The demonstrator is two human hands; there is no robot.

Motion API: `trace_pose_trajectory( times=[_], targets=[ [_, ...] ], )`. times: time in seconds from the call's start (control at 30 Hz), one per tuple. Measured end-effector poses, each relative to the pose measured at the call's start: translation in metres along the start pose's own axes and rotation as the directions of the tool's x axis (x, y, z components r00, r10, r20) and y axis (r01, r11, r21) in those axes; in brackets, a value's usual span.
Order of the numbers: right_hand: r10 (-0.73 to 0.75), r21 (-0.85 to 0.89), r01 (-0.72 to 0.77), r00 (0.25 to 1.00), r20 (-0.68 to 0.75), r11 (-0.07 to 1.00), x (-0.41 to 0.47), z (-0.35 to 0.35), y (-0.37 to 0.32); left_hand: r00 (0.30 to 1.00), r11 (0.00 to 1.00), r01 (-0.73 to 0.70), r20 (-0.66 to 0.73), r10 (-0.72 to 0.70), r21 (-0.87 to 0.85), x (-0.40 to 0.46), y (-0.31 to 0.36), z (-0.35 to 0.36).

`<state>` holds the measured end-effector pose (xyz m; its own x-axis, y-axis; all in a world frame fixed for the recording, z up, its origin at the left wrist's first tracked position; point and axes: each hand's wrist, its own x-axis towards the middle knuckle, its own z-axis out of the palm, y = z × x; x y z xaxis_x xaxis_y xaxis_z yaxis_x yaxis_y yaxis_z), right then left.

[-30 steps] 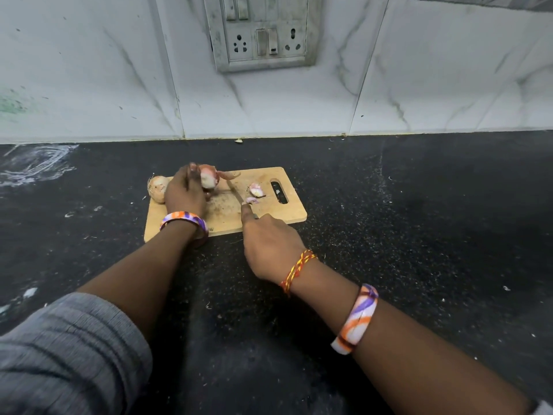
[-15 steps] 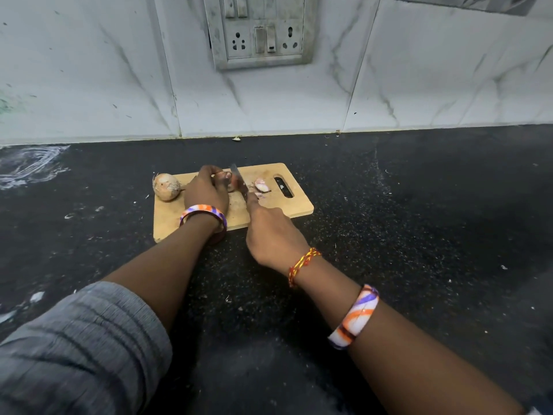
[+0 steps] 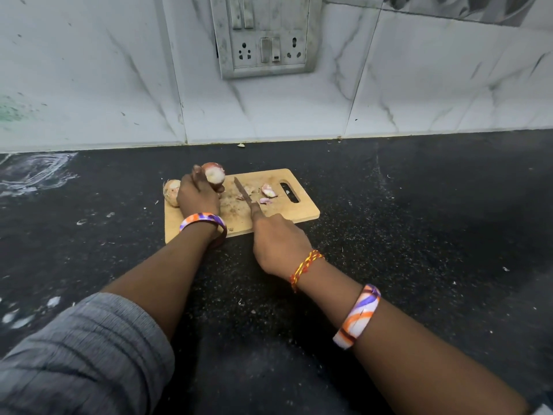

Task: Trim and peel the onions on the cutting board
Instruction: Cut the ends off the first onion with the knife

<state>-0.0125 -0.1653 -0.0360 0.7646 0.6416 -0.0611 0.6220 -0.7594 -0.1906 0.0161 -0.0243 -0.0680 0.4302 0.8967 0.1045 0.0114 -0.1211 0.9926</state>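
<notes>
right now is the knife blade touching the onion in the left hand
No, the knife lies apart from the onion held up by the left hand.

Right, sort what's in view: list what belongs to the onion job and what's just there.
Job: trimmed red onion in left hand; steel knife in right hand; unpeeled onion; wooden cutting board; cut onion scraps.
Just there: grey wall socket panel; black stone counter.

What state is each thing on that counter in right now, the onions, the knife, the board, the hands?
Held onion: end cut, lifted in the left hand.
Second onion: unpeeled, at the board's left edge.
Knife: held by the right hand, blade over the board.
Cutting board: flat on the counter.
Onion scraps: loose on the board.
</notes>
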Motion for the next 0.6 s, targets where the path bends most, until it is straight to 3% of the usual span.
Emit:
trace_pose_trajectory(
  times=[0.23, 0.4, 0.6],
  targets=[
    [0.085, -0.038, -0.098, 0.962, -0.261, 0.994, -0.011, -0.009, 0.028, 0.998, 1.000, -0.003, 0.059, 0.001, 0.028, -0.001, 0.001, -0.001],
    [0.175, -0.107, -0.207, 0.951, -0.254, 0.972, -0.005, -0.014, 0.047, 0.996, 0.998, 0.004, 0.087, -0.009, 0.057, -0.002, 0.002, -0.003],
    [0.125, -0.087, -0.153, 0.955, -0.269, 0.984, -0.007, -0.009, 0.048, 0.991, 0.994, -0.079, 0.118, 0.070, 0.070, -0.003, 0.000, -0.003]
  ],
)
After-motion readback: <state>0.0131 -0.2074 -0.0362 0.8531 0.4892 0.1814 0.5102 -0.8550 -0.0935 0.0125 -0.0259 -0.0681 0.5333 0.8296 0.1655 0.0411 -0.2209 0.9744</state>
